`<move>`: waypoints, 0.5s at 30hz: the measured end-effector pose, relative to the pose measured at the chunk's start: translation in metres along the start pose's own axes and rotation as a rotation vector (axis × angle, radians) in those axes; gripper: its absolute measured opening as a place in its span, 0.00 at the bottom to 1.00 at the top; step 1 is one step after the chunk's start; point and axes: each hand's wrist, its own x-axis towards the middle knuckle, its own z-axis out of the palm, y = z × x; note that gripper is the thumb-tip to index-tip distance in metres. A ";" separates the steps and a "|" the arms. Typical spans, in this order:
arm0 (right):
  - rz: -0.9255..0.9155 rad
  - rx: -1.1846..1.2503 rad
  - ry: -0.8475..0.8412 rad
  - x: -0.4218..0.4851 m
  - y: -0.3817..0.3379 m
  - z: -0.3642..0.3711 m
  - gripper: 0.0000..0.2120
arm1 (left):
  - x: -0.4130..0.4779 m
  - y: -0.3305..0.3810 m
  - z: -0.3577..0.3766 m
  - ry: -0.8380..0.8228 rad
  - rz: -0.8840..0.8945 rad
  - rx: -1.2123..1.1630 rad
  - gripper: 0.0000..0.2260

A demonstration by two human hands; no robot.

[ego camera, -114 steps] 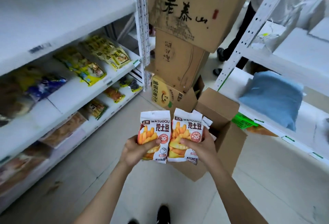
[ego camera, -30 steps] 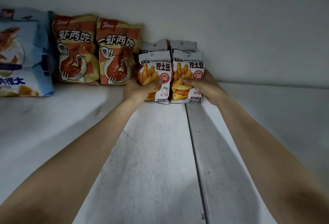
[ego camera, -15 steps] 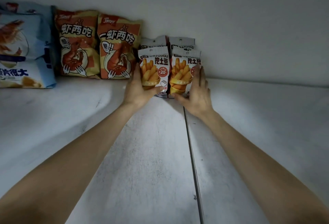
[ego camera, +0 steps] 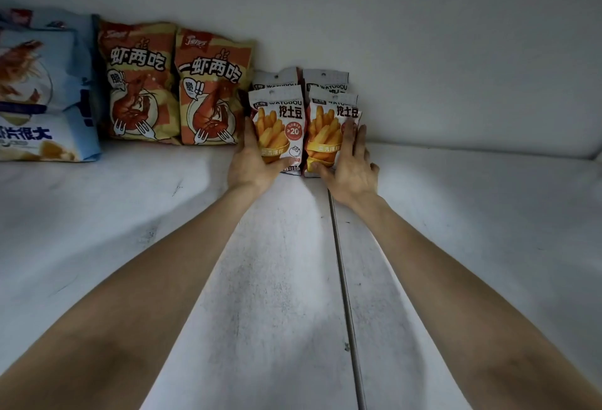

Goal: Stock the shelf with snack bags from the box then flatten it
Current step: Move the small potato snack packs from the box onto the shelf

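Two white fry snack bags stand upright at the back of the white shelf [ego camera: 277,279], the left bag [ego camera: 280,116] beside the right bag [ego camera: 329,123]. Behind them stand two more of the same bags [ego camera: 277,79], mostly hidden. My left hand [ego camera: 250,165] lies against the left bag's left edge with straight fingers, its thumb across the bag's lower front. The straight fingers of my right hand [ego camera: 353,165] press the right bag's right side, thumb along its bottom. The box is out of view.
Two orange shrimp snack bags [ego camera: 136,84] [ego camera: 211,90] lean on the back wall [ego camera: 456,51] just left of the fry bags. Blue snack bags [ego camera: 35,100] stand at the far left. A seam [ego camera: 342,279] runs down the shelf board.
Since 3.8 s ago the two bags went from above the box to the shelf back. In the last second my thumbs released the fronts and my fingers straightened along the bags' sides.
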 end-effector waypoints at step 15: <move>-0.092 -0.212 -0.019 -0.086 -0.012 -0.040 0.39 | -0.091 0.018 -0.062 -0.161 0.044 0.629 0.41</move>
